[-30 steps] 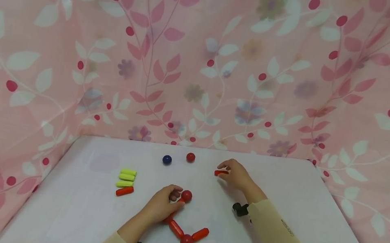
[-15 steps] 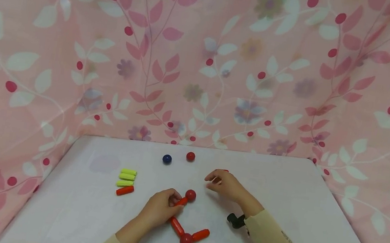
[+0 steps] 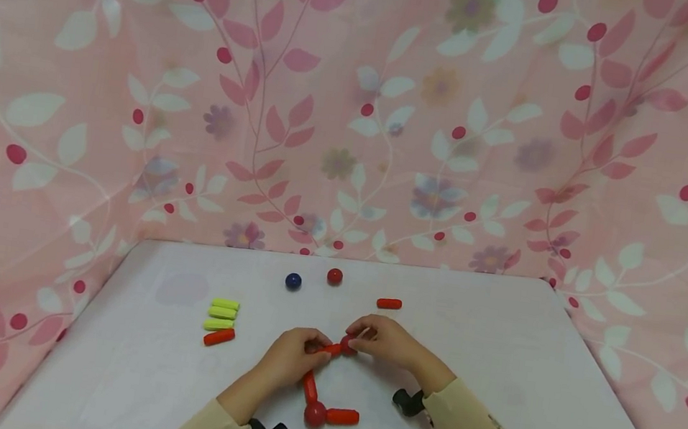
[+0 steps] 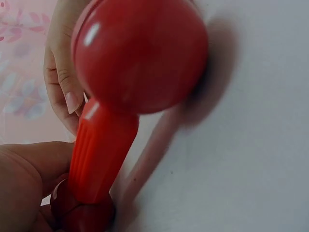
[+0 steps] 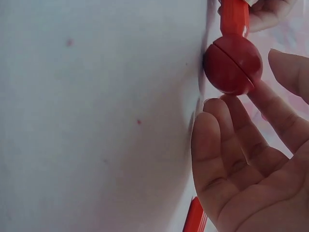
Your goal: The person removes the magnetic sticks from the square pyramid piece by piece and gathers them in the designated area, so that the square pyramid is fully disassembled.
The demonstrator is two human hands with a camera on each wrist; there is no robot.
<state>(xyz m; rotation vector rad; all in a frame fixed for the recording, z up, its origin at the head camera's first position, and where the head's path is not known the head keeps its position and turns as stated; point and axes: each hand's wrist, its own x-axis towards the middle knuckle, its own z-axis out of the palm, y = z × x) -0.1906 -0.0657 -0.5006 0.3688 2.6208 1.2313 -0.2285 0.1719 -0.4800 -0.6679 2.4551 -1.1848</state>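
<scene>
A chain of red toy balls and rods lies in front of me on the table. My left hand grips it at a bend, around a red ball hidden in the head view. From there a rod leads to the near ball, where another rod points right. A further rod runs to the far-end ball. My right hand reaches around that ball; in the right wrist view fingertips meet its edge, while the thumb stands slightly apart.
Behind the hands are a blue ball, a red ball and a loose red rod. On the left, several yellow-green rods lie beside a red rod. A floral curtain surrounds the white table.
My right hand has left the loose red rod at the back and come to the chain's far-end ball. The chain has turned, its far end swinging right and its near ball shifting left.
</scene>
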